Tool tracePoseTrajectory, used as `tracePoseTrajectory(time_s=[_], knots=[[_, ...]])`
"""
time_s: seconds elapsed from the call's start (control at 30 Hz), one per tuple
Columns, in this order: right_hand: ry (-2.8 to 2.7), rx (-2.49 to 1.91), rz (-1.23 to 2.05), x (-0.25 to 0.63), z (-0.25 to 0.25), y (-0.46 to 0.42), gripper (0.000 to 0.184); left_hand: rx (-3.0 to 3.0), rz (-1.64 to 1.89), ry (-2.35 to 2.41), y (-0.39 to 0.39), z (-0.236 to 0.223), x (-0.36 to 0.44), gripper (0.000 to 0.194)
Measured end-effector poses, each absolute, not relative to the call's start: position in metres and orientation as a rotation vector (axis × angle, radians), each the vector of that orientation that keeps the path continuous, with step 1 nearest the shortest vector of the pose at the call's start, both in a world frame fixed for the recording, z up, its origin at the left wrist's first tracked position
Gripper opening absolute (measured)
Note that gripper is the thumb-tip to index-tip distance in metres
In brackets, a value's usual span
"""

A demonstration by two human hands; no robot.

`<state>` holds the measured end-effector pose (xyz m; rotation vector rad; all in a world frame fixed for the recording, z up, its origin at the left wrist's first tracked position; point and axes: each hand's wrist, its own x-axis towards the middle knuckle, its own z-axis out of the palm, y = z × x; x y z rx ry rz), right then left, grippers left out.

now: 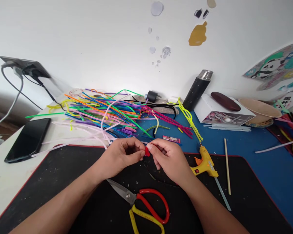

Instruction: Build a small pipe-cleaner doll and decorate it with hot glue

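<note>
My left hand and my right hand meet above the black mat, fingertips pinched together. Between them is a small red piece that looks like bent pipe cleaner; most of it is hidden by the fingers. Both hands are closed on it. Below them on the mat lie scissors with one red and one yellow handle, blades pointing up and left. Just right of my right hand, a yellow glue gun lies on its side with a glue stick in its back end.
Behind the hands spreads a pile of coloured pipe cleaners. A phone lies at left, below a wall socket with cables. At right are a thin wooden stick, glue sticks, a black flask, a white box and a bowl.
</note>
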<state>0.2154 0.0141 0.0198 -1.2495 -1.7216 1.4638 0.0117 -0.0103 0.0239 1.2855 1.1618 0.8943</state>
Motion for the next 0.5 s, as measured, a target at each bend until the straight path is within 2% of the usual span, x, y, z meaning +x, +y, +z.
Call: tracePoseTrajectory(time_s=[0.23,0.4,0.5], knots=[[-1.711,-1.181,1.619,0.2115,0.0197,0.011,0.042,1.128,1.075,1.14,-0.011,0.024,0.0147,0.033],[-1.805,-1.178,1.623,0.2085,0.0147,0.0065,0.04,1.159,1.125,1.175,-0.0121,0.0196,0.016,0.028],[-1.932,-1.188,1.501,0.2065,0.015,0.0052,0.043,1.297,1.121,1.329,-0.0131,0.0172,0.016,0.022]])
